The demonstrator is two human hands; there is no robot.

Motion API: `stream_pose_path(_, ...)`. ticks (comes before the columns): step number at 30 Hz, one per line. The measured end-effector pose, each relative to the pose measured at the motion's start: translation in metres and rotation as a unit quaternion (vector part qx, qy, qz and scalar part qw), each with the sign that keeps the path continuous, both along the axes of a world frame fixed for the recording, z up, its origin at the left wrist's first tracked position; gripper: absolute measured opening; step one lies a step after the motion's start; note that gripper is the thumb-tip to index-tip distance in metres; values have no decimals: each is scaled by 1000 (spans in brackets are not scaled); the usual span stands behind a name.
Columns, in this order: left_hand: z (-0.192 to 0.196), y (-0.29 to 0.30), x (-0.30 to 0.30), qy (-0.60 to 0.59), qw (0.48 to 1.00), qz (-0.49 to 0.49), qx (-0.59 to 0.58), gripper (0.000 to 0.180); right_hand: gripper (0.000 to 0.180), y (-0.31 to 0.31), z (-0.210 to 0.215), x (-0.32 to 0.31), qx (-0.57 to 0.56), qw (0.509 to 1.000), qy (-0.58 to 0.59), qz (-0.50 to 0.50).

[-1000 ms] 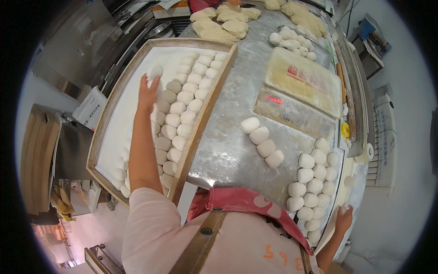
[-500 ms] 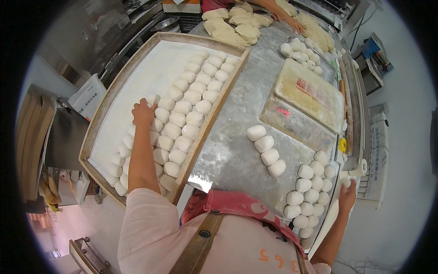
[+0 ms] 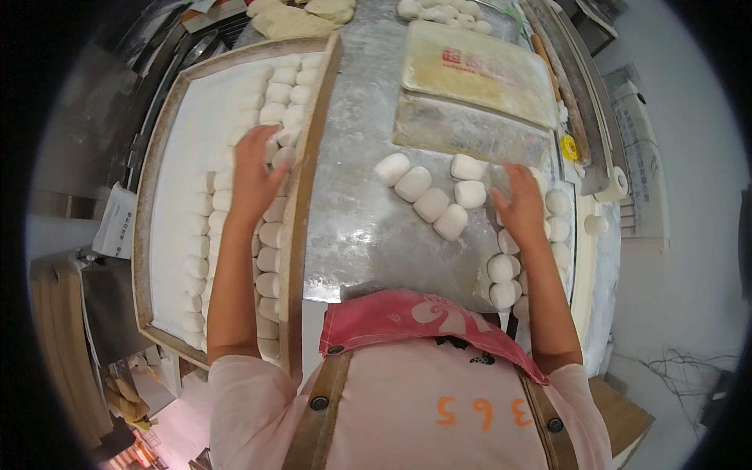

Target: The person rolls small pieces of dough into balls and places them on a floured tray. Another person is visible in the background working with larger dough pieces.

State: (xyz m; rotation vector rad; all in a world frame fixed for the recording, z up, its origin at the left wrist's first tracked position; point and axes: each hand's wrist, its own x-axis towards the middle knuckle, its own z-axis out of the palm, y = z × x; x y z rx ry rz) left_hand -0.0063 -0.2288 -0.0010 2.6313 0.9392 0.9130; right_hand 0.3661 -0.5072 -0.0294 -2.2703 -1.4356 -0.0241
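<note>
Rounded white dough pieces (image 3: 268, 258) stand in rows in a wooden-rimmed tray (image 3: 141, 258) on the left. My left hand (image 3: 258, 168) is over these rows, thumb and fingers apart, touching or just above pieces near the tray's right side. On the metal table, my right hand (image 3: 523, 200) reaches over a cluster of similar dough pieces (image 3: 504, 269), with its thumb and fingers spread. It hides part of that cluster. Left of it are two dough pieces (image 3: 470, 194), beside a slanting row of several more (image 3: 430, 205).
A lidded plastic box (image 3: 478, 74) stands at the table's far side. Beyond are more dough pieces (image 3: 442, 12) and large dough slabs (image 3: 290, 19). A single dough piece (image 3: 596, 225) sits on the right ledge, near a yellow tape roll (image 3: 569, 147) and a wooden rolling pin (image 3: 546, 66).
My right hand has come from the right ledge, leaving a dough piece there, to the table cluster. My left hand has moved toward the tray's right side. Two pieces now stand beside the slanting row.
</note>
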Motion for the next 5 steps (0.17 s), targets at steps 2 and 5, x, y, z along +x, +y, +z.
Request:
stream_pose_path(2, 6, -21, 42, 46, 994, -94, -22, 63, 49, -44, 0, 16, 47, 998, -28, -24)
stream_pose_path(5, -3, -39, 86, 83, 972, -220, -27, 64, 53, -150, 2, 52, 21, 989, -78, -123)
